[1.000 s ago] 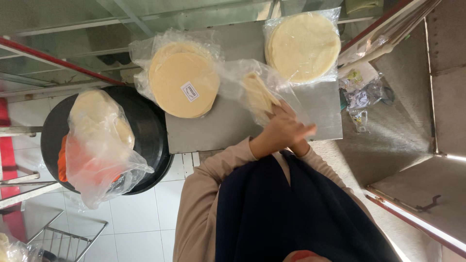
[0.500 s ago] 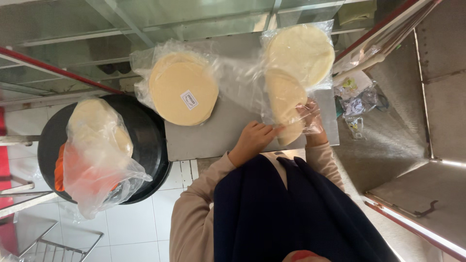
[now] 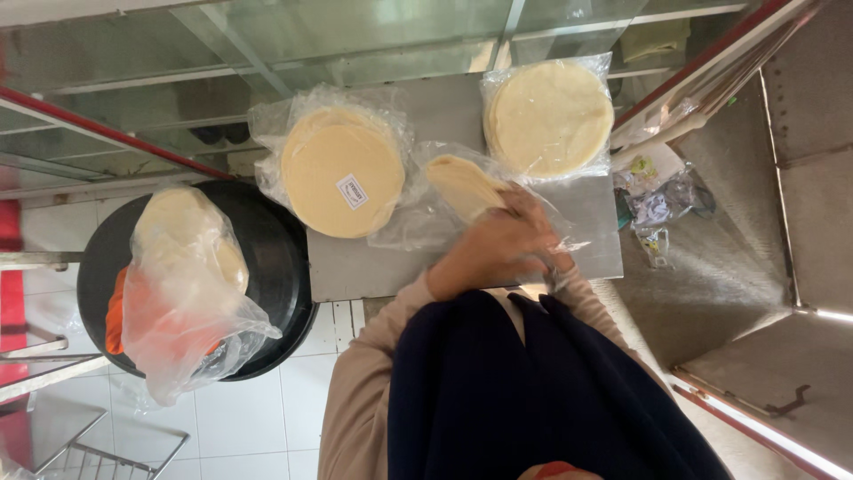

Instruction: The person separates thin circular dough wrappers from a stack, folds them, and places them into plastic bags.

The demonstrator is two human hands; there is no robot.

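the thin pale flatbread [image 3: 464,185] is sitting tilted over the middle of the steel counter [image 3: 373,267], partly inside a loose clear bag [image 3: 418,222] that's bunching up around it. the left hand [image 3: 498,244] is wrapping its fingers around the near edge of the flatbread and the bag, so that one's clearly gripping. the right hand [image 3: 562,264] is mostly hiding behind the left, only a bit of it peeking out at the crinkled plastic near the counter's front edge, so i can't tell how its fingers are doing.

just left of the flatbread a bagged stack with a small label [image 3: 342,171] is lying flat, its plastic touching the loose bag. up and to the right another bagged stack [image 3: 549,117] is sitting at the counter's far corner, close to the flatbread. between all that there's only a narrow strip of bare steel, mostly along the front edge and the far middle.

off the counter's left edge a round black griddle [image 3: 275,258] is butting right up against it, with a clear bag holding flatbreads and something orange [image 3: 182,284] slumping on top. to the right, a pile of small wrappers [image 3: 657,200] is lying just past the counter's edge on a grey sloped surface. white floor tiles [image 3: 240,418] are showing below, open.
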